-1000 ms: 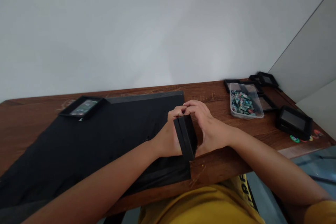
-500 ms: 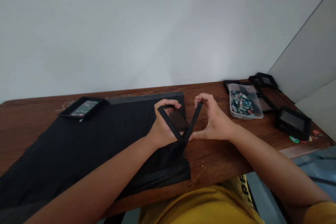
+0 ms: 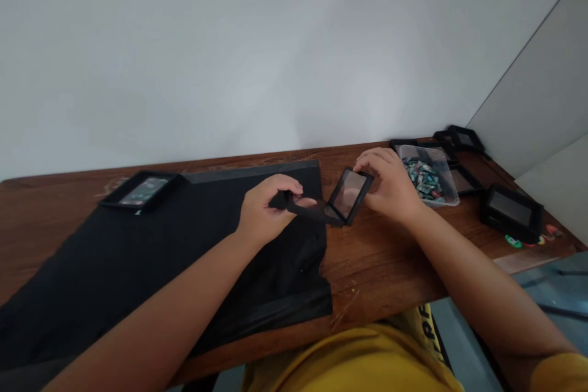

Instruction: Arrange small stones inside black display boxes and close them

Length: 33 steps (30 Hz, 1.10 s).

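A black hinged case with clear windows (image 3: 345, 197) is held in the air between my hands, spread apart like a book. My left hand (image 3: 266, 211) grips its left half, which is tilted nearly edge-on to me. Around the outer edge of the right half, my right hand (image 3: 388, 184) is closed, fingers on top and thumb hidden behind. Through the right half's window only a pale blur shows. Beneath the case lie the edge of a black cloth (image 3: 184, 263) and the bare wood of the table (image 3: 381, 257).
On the cloth's far left corner lies another black case (image 3: 142, 190) with something printed inside. To the right stands a clear plastic tub (image 3: 452, 193) of small colourful pieces. Several black cases, including a stack (image 3: 512, 213), sit around it. A wall (image 3: 257, 61) rises behind the table.
The case has been spread wider and turned, so its right half now faces me. My left hand has shifted left, my right hand slightly right and up.
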Motion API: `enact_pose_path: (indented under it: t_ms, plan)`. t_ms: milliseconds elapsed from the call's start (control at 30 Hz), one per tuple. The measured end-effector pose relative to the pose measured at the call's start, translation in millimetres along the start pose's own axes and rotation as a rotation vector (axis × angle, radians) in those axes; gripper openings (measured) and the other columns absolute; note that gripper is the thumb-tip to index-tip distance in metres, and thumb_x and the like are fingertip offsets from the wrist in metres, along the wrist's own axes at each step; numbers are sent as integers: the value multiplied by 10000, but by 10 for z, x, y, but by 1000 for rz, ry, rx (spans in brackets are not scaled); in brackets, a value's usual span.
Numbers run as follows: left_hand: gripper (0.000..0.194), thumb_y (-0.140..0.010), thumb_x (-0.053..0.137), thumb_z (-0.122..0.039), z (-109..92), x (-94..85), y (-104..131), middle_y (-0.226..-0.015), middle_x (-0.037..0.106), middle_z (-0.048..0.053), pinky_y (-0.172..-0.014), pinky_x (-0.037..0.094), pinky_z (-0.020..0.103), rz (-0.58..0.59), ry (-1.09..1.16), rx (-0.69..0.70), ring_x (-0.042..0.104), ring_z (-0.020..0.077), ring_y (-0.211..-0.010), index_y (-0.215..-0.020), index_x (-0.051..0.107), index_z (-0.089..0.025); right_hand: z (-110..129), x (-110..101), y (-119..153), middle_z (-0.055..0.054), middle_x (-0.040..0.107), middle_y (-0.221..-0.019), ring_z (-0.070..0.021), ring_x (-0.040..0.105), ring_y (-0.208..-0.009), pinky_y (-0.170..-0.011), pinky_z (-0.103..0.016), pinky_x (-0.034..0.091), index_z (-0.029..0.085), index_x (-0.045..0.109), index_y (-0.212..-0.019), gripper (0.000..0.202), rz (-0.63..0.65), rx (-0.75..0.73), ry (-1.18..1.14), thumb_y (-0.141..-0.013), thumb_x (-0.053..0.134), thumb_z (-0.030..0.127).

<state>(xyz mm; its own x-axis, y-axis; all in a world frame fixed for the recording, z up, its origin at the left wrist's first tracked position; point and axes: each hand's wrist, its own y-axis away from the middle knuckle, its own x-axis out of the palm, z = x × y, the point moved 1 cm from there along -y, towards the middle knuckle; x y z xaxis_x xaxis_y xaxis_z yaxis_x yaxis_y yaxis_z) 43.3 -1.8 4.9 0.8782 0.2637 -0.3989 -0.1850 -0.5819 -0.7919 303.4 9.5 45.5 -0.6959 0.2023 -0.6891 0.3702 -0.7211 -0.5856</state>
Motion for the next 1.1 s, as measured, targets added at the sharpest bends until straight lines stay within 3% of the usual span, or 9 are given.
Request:
enact_pose_path:
  t_ms: [100, 200, 333, 567, 767, 900, 1100]
  plan:
    - [205, -891, 777, -312, 13, -29, -25, -741, 721, -2, -662, 604, 309, 44, -61, 32, 708, 166, -698, -768, 639, -225, -73, -89, -17, -72, 702, -1113, -317, 610, -1125, -1013, -480, 443, 264, 619, -997, 229, 20, 16, 69, -796, 727, 246]
    - [158, -912, 705, -248, 31, -38, -34, -766, 751, 16, -683, 623, 324, 114, -87, 50, 730, 177, -723, -762, 658, -227, -191, -236, -25, -96, 704, -1144, -345, 604, -1138, -1021, -517, 444, 251, 639, -1053, 234, 16, 79, 170, -838, 714, 303]
    - [92, -907, 676, -191, 65, -31, -15, -871, 792, 34, -755, 641, 327, 178, -54, 86, 764, 185, -811, -820, 688, -216, -435, -445, 2, -145, 716, -1171, -367, 624, -1134, -989, -519, 465, 214, 658, -1117, 278, 40, 289, 347, -885, 671, 367]
    - [97, -948, 637, -253, 87, -12, 32, -964, 814, 38, -838, 643, 356, 370, -8, 14, 778, 196, -896, -925, 728, -230, -909, -595, 150, -169, 753, -1092, -338, 692, -997, -830, -448, 531, 167, 707, -1091, 286, 246, 621, 554, -868, 646, 335]
    - [226, -915, 737, -376, 95, 28, 59, -1136, 794, 68, -962, 616, 418, 576, 28, 23, 746, 225, -1064, -1102, 748, -251, -1068, -560, 196, -172, 760, -1108, -364, 703, -1045, -879, -476, 553, 182, 732, -1098, 375, 367, 580, 571, -747, 751, 315]
    - [400, -815, 843, -481, 81, 33, 56, -1206, 780, 84, -990, 605, 463, 648, 42, 15, 734, 265, -1120, -1144, 756, -271, -1067, -536, 183, -194, 756, -1143, -386, 704, -1055, -885, -499, 553, 181, 723, -1075, 355, 395, 619, 547, -755, 757, 331]
    - [286, -877, 783, -456, 28, 23, 45, -1126, 800, 86, -964, 614, 472, 625, 114, 42, 743, 274, -1091, -1081, 763, -257, -1002, -552, 155, -146, 762, -960, -307, 700, -820, -699, -424, 531, 204, 718, -1013, 253, 428, 620, 538, -789, 713, 323]
